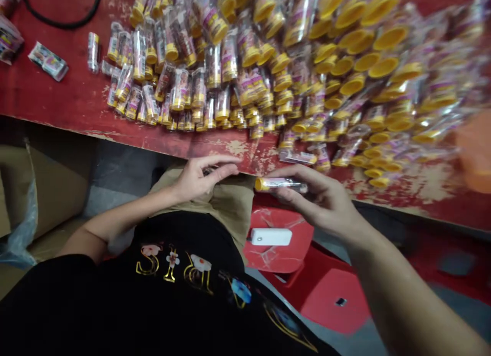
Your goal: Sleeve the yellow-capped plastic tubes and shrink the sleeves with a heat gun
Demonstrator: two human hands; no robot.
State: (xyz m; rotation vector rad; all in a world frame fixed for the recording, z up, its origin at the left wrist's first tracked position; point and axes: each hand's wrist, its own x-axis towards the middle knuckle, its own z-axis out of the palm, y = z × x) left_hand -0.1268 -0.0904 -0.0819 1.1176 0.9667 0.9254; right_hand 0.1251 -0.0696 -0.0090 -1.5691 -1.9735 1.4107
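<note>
My right hand (326, 197) is closed around a clear plastic tube with a yellow cap (282, 184). The tube lies level at the table's front edge, its cap pointing left. Across a small gap, my left hand (203, 178) hovers over my lap near the same edge. Its thumb and forefinger are stretched out and apart, and I see no object clearly held there; the other fingers are mostly hidden. Beyond both hands, a large pile of similar yellow-capped tubes (222, 103) covers much of the red table (153, 141).
A small wrapped packet (48, 61) and a black cable loop (63, 24) lie at the table's left. Below the edge, a white rectangular device (271, 237) rests on a red stool (284, 261). A cardboard box (57, 177) stands at the left, and an orange object (475, 151) at the right.
</note>
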